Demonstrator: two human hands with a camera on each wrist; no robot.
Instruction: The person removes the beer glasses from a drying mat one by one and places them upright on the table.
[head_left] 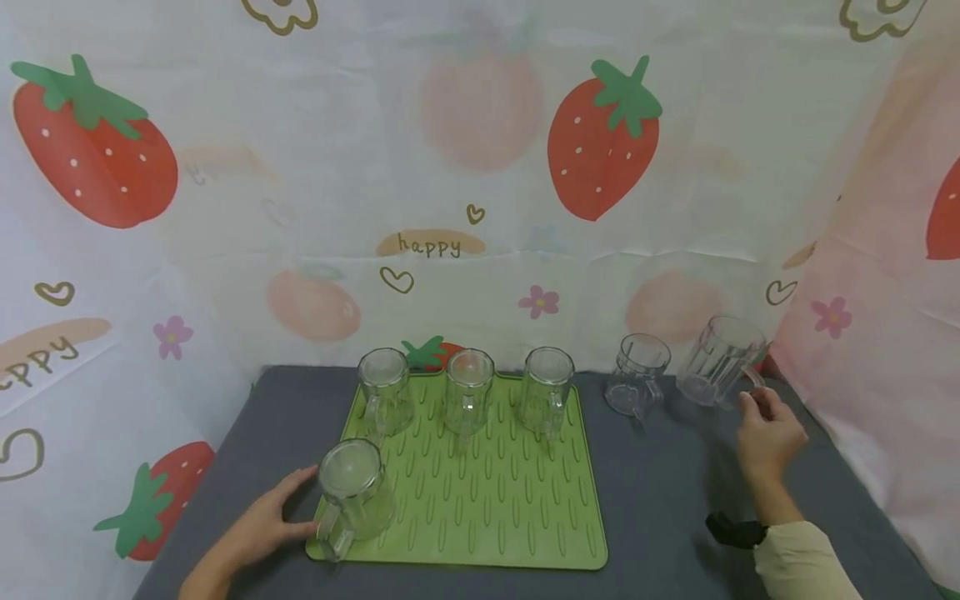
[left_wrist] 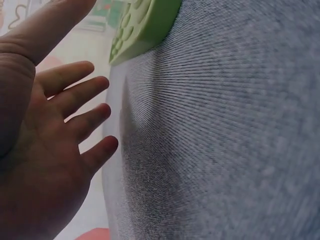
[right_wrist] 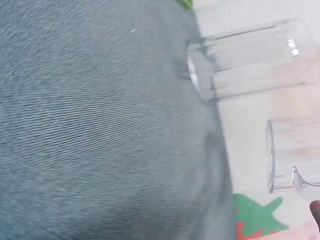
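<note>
My right hand (head_left: 770, 432) pinches the handle of a clear glass mug (head_left: 718, 360) at the far right, tilted and raised over the table. In the right wrist view this held mug (right_wrist: 290, 155) is partly cut off, with only a fingertip (right_wrist: 315, 212) showing. Another clear mug (head_left: 636, 375) stands upright to its left. My left hand (head_left: 258, 523), fingers spread and thumb apart, is beside an upside-down mug (head_left: 360, 492) at the green mat's front left corner. In the left wrist view the left hand (left_wrist: 55, 130) shows an empty palm.
A green ridged drying mat (head_left: 487, 500) lies on the grey cloth-covered table (head_left: 660, 517). Along its back edge three mugs stand upside down: left (head_left: 386, 392), middle (head_left: 469, 392) and right (head_left: 547, 392). A strawberry-printed curtain (head_left: 480, 183) hangs behind and at both sides.
</note>
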